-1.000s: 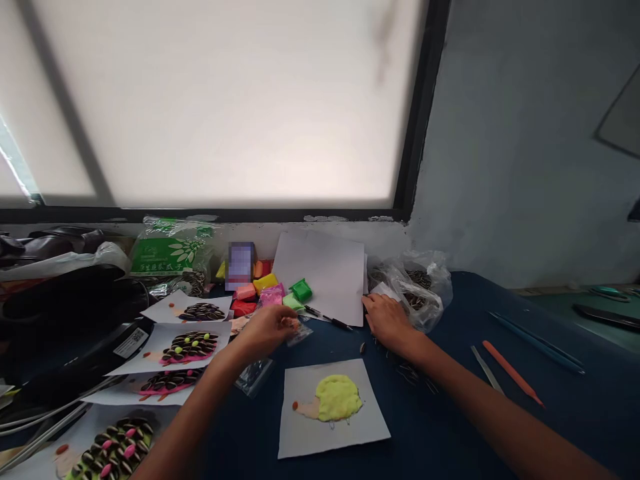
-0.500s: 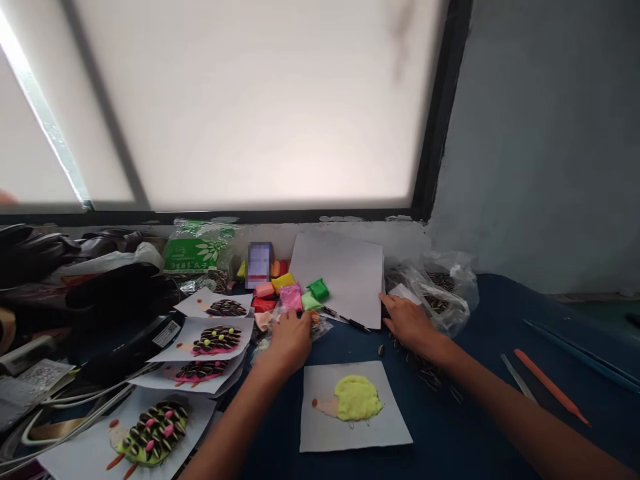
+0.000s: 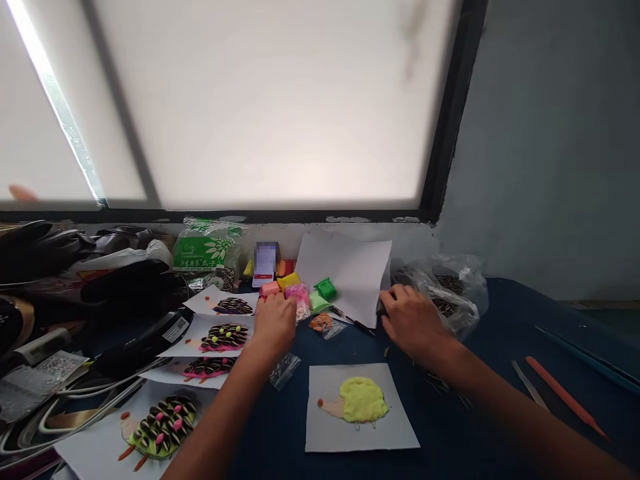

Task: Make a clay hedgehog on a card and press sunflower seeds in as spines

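My left hand [image 3: 276, 321] reaches to the clay packets at the back, fingers curled down beside a pink packet [image 3: 270, 289] and a clear bag of pink clay [image 3: 301, 303]; whatever is under its fingertips is hidden. At the right edge of the white paper sheets [image 3: 345, 267], my right hand [image 3: 411, 321] has its fingers bent around a small dark thing I cannot make out. Between my forearms lies a white card [image 3: 325, 437] bearing a yellow clay hedgehog body [image 3: 364, 400] with a peach snout and brown nose. Its legs are only drawn lines.
At left are finished hedgehog cards [image 3: 165, 427] covered with sunflower seeds, plus cables and black bags. A phone [image 3: 265, 265] leans at the back. Near the paper lie a pen [image 3: 357, 325] and a bag of orange clay [image 3: 323, 323]. Seeds fill a plastic bag [image 3: 450, 297]; an orange tool [image 3: 567, 397] lies right.
My left hand has moved left and back toward the red and pink packets, uncovering the orange clay bag and a clear wrapper. My right hand stays by the paper, its fingers more bent.
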A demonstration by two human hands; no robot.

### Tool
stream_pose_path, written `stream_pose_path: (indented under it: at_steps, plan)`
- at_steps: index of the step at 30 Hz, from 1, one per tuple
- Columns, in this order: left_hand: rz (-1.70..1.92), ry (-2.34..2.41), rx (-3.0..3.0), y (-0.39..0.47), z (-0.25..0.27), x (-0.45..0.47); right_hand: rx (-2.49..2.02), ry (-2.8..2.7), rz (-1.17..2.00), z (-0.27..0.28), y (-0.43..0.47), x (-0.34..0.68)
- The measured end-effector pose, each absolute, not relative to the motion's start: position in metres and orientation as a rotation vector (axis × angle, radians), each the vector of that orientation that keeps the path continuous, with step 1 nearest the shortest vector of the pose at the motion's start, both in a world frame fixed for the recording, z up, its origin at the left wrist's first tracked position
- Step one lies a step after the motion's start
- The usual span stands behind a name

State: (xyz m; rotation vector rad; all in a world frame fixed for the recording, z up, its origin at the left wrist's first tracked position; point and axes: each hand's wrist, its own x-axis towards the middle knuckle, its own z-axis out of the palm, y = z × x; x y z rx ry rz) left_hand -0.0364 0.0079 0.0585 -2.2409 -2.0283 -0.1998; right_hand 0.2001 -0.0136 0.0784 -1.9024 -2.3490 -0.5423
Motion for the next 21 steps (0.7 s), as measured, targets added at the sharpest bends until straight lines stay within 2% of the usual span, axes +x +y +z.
stream_pose_path:
  at_steps: [4, 7, 11, 21]
  plan:
    - [-0.031, -2.048, -2.275, 0.006, 0.056, -0.047, -1.758, -2.395, -0.356, 0.074, -0.02, 0.191]
    - [0.017, -2.055, -2.264, 0.006, 0.05, -0.046, -1.864, -2.407, -0.346, 0.073, -0.018, 0.193]
    - [0.016, -2.056, -2.237, 0.006, 0.046, -0.045, -2.051, -2.402, -0.36, 0.075, -0.012, 0.202]
    - [-0.025, -2.084, -2.167, 0.007, 0.052, -0.051, -2.147, -2.521, -0.163, 0.098, -0.029, 0.2]
